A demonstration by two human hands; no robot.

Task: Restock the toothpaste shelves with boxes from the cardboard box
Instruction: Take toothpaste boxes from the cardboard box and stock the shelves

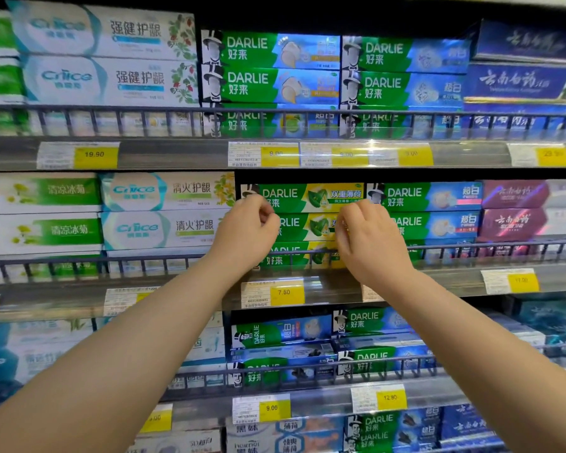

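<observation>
1. Left hand [247, 230] and right hand [368, 238], fingers curled, press against the stacked green-and-yellow Darlie toothpaste cartons [307, 223]; whether they pinch one, I cannot tell.
2. The cartons sit on the middle shelf [455, 279], behind its grey wire rail [490, 248].
</observation>
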